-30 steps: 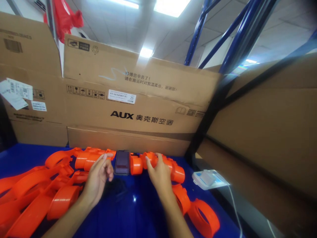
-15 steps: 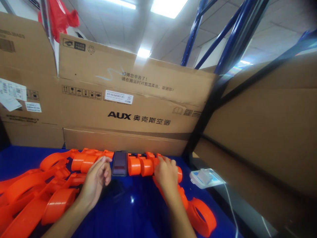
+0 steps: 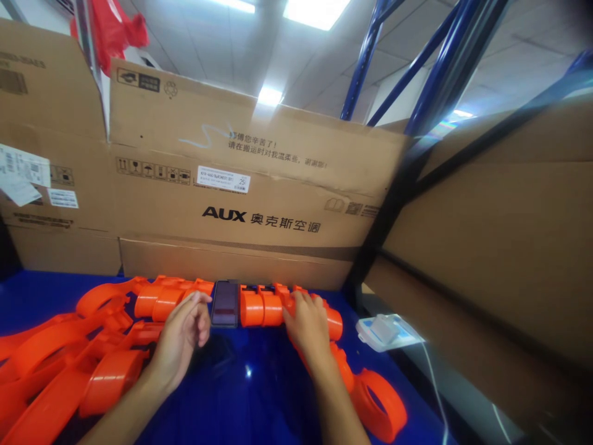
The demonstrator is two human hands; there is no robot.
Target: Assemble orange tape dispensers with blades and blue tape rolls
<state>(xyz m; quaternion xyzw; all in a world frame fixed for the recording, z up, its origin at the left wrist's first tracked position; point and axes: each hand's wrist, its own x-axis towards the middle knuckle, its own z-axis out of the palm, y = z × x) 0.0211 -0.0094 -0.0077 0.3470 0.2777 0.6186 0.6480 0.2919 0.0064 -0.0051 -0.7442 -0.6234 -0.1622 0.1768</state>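
Hands at orange plastic parts on the blue counter.
Right hand fingers curl over an orange cylinder; left hand fingers loosely bent beside the phone.

Glossy blue worktop: open strip down the middle, from the near edge toward the far edge, between the two forearms. Far edge closed off by the brown printed cardboard boxes standing upright along it. Just before them, a row of orange plastic cylinder parts and a dark flat phone block the far end. Left side crowded with a heap of orange plastic ring-and-arm parts. Right edge: orange ring, white charger with cable, tall plain cardboard wall.
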